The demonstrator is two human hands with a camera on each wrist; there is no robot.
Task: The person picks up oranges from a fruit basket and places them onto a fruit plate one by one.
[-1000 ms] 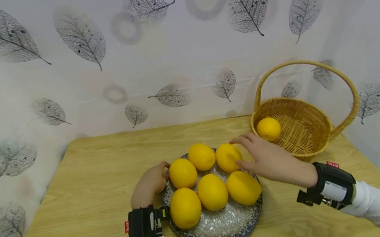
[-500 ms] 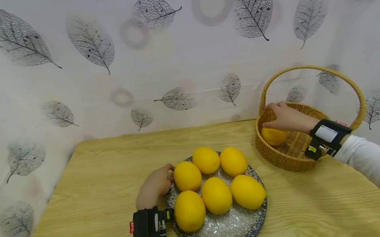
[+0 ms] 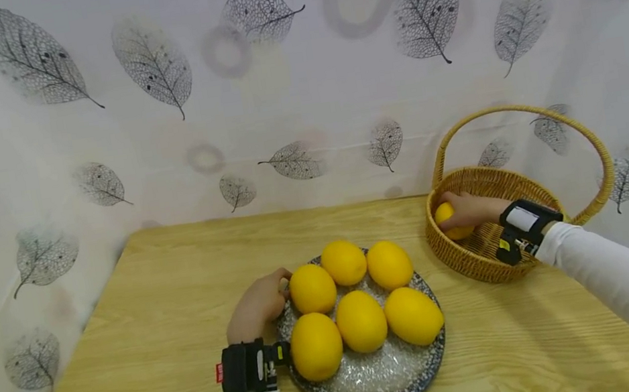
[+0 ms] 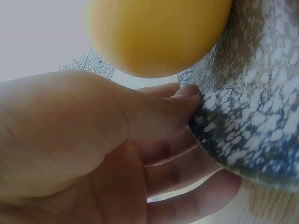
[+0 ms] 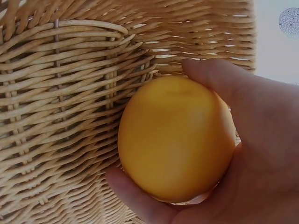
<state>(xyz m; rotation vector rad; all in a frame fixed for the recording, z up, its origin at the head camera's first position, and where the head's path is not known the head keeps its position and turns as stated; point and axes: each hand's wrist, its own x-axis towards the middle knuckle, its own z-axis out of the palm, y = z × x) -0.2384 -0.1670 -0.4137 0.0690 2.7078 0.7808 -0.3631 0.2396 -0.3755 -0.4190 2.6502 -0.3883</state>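
My right hand (image 3: 475,208) is down inside the wicker basket (image 3: 463,262), at its left side. Its thumb and fingers curl round a yellow lemon (image 5: 175,140), seen close against the woven wall in the right wrist view. My left hand (image 3: 256,307) grips the left edge of a speckled blue-grey plate (image 3: 379,386). In the left wrist view the thumb (image 4: 184,100) lies on the rim, with the other fingers under it. Several lemons (image 3: 361,322) sit on the plate, grouped toward its back and sides; one is right above the left thumb.
The basket's tall arched handle (image 3: 499,109) rises over its opening, behind the right forearm. Both stand on a light wooden table (image 3: 191,268). A pale leaf-printed sheet (image 3: 287,92) hangs behind and at the sides. Each wrist wears a black strap camera (image 3: 245,369).
My right hand has moved from over the plate's right side into the basket and taken hold of the lemon there. The left hand stays on the plate's rim. The head view has shifted slightly.
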